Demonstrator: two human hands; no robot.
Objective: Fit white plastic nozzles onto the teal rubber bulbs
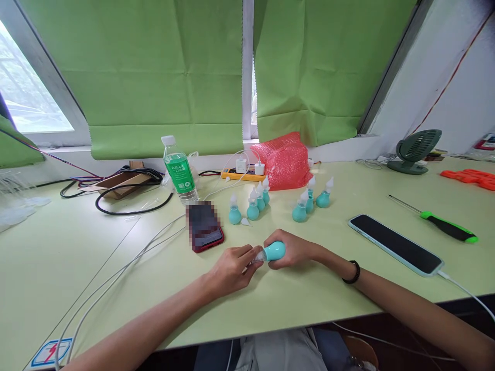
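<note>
A small nasal aspirator [275, 250] with a teal bulb and a clear tip lies sideways between my hands, just above the table. My left hand [232, 270] pinches its clear tip, partly hiding it. Round the teal bulb, the fingers of my right hand [291, 251] are closed. Beyond my hands stand several more teal-and-clear aspirators in two groups, one with an aspirator [234, 212] at its left end, the other with an aspirator [324, 198] at its right end. A small loose white tip [246, 222] lies beside the left group.
A red-cased phone [207, 238] lies left, by white cables and a water bottle [180, 175]. Behind are a yellow power strip [243, 175] and red bubble wrap [288, 162]. To the right are a charging phone [396, 243], a screwdriver [444, 225] and a green fan [415, 149].
</note>
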